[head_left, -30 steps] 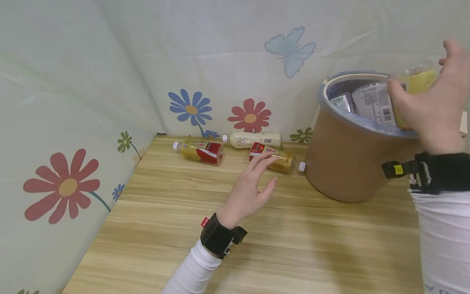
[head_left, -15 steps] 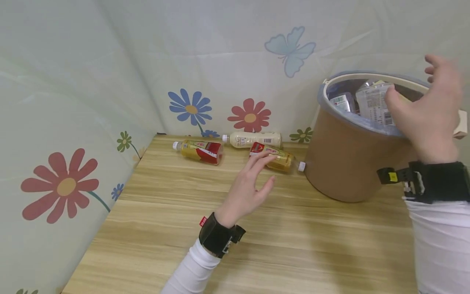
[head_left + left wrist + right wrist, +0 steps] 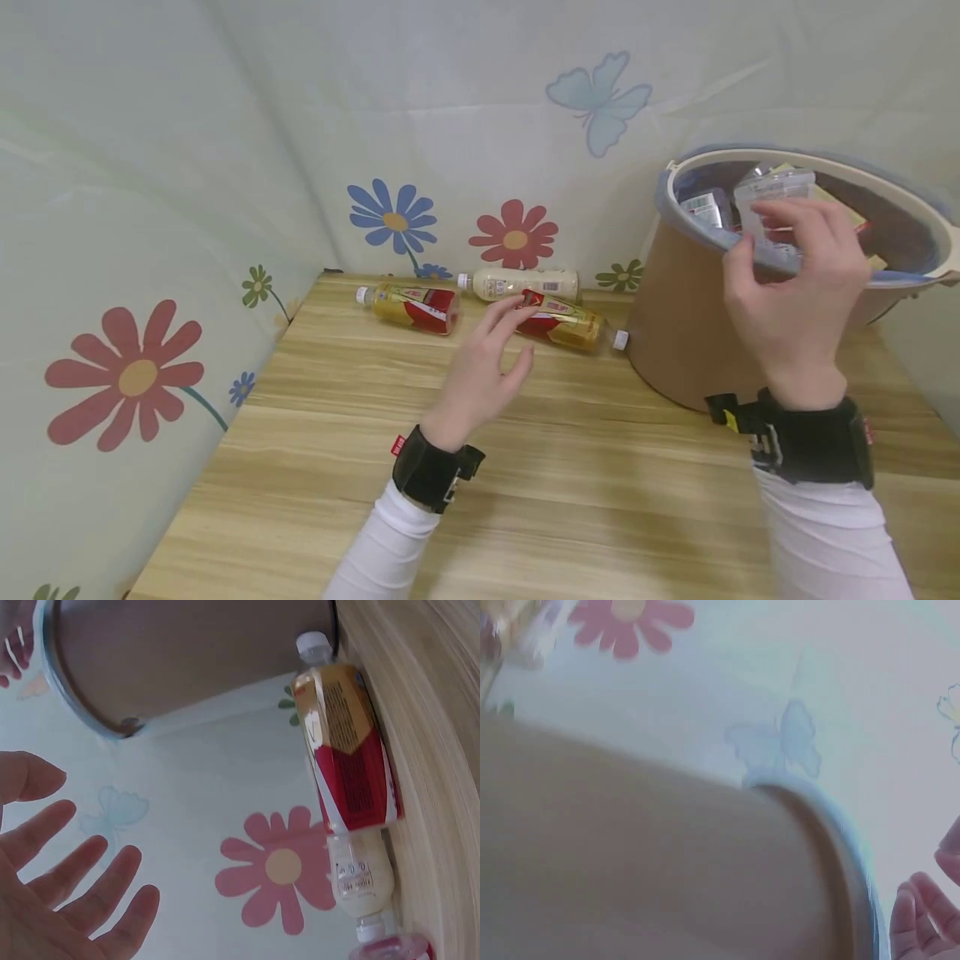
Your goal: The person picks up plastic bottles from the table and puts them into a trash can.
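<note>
— Anything in the hands?

— Nothing visible in either. Left hand [image 3: 476,383]: fingers loosely extended, thumb apart from them. Overlapping the bin-side bottle [image 3: 570,323] in the head view, yet apart from it in the left wrist view. Right hand [image 3: 798,292]: fingers bent, thumb and forefinger apart, raised before the brown bin [image 3: 678,325].

— Why so high?

— Probably for getting over the rim safely. Blue liner [image 3: 697,230] folded across it, likely against slipping down inside. Within, clear packaging [image 3: 776,185] and a labelled pack [image 3: 703,208], apparently propped by mutual leaning.

— And the bottles?

— 3, all on their sides at the back of the table [image 3: 360,433], perhaps for less rolling. Cream bottle [image 3: 525,284] just beside the patterned sheet [image 3: 450,108], behind the other 2. Far-left bottle [image 3: 412,310] with cap pointing left. Bin-side bottle with cap just beside the bin's base; touching or not, cannot tell.

— Edges, room?

— Back edge along the sheet, left edge slanting beside more of it. Tight behind the cream bottle and at that cap. Most room, seemingly, in front of the bottles and left of the bin.
</note>
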Demonstrator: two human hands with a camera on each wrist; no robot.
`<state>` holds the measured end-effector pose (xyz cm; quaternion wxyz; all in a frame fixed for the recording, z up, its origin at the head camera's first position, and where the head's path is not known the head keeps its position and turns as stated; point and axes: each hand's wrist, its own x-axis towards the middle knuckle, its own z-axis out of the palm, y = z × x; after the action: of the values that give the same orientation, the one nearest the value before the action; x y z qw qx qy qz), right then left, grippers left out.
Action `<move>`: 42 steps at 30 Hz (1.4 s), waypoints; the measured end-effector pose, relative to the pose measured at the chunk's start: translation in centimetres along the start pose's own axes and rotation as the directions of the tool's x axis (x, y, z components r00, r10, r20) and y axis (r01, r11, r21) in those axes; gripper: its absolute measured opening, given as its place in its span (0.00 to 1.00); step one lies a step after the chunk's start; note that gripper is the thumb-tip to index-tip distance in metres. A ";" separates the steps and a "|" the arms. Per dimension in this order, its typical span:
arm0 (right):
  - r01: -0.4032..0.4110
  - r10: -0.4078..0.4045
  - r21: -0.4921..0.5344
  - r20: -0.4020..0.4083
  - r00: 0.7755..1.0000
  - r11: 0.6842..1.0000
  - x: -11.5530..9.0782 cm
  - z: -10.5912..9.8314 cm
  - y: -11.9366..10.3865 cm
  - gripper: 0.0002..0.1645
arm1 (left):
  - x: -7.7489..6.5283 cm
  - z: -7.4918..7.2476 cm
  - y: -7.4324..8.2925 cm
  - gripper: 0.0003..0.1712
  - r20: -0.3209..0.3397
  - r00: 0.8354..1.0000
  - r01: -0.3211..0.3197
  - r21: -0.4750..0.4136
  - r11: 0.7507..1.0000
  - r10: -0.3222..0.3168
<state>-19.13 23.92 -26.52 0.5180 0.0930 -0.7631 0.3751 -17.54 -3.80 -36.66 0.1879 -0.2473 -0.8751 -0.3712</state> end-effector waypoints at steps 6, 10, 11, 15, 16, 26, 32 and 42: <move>-0.024 0.016 0.085 0.098 0.995 0.996 -5.2 2.6 -0.8 0.13 | 0.1 -0.6 -1.1 0.24 -0.025 0.999 -0.017 0.129 0.992 0.021; -0.051 0.026 0.104 0.227 0.973 0.993 -9.0 4.6 -0.4 0.14 | 0.0 -0.7 -1.7 0.23 -0.013 0.999 -0.028 0.215 0.976 0.031; -0.056 0.028 0.103 0.254 0.967 0.993 -9.8 5.0 -0.3 0.14 | 0.0 -0.7 -1.9 0.23 -0.008 0.999 -0.031 0.229 0.973 0.034; -0.091 0.058 0.074 0.372 0.927 0.993 -11.8 6.2 -0.1 0.16 | 0.1 -0.6 -2.4 0.23 0.005 0.998 -0.059 0.290 0.955 0.060; -0.098 0.065 0.062 0.402 0.913 0.993 -12.0 6.4 -0.2 0.17 | 0.1 -0.6 -2.6 0.24 0.009 0.998 -0.062 0.302 0.951 0.062; -0.130 0.115 -0.016 0.588 0.801 0.991 -13.4 7.1 0.1 0.25 | 0.0 -0.3 -4.2 0.23 0.085 0.996 -0.005 0.356 0.934 -0.027; -0.124 0.124 -0.043 0.618 0.777 0.991 -13.3 7.0 0.3 0.25 | 0.1 0.1 -4.9 0.25 0.121 0.988 0.047 0.382 0.923 -0.100; -0.125 0.127 -0.047 0.632 0.765 0.991 -13.0 7.0 0.0 0.25 | 0.3 0.5 -6.4 0.29 0.164 0.972 0.089 0.404 0.911 -0.168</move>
<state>-18.32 16.03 -38.98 0.2049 0.1617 -0.8977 0.3549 -21.53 -7.21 -40.37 0.1220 -0.1814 -0.9603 -0.1733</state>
